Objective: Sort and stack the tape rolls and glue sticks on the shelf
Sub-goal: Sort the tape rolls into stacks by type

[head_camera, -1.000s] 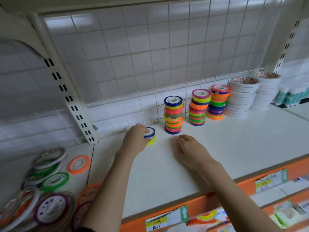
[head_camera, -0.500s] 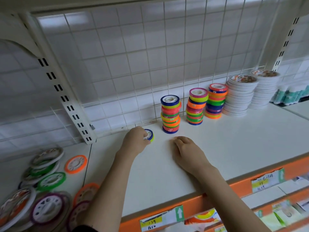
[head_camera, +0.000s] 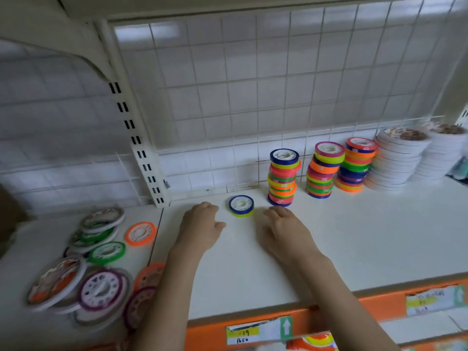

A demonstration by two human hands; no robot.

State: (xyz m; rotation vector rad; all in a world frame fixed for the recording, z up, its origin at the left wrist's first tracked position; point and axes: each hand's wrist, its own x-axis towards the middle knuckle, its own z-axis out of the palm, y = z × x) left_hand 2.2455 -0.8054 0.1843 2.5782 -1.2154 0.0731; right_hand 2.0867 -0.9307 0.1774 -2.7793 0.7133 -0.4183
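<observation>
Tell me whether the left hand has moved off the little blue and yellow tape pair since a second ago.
Yes. The left hand gripped the short blue and yellow stack earlier; now it lies apart from it, farther from the tall colored stack.

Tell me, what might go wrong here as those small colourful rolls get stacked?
The nearest colourful stack looks uneven, with rolls offset from one another; a knock from the right hand close beside it might topple it. The short blue and yellow stack lies free between both hands, so the left hand could nudge it sideways. The loose wide rolls overlap untidily and may slide.
</observation>
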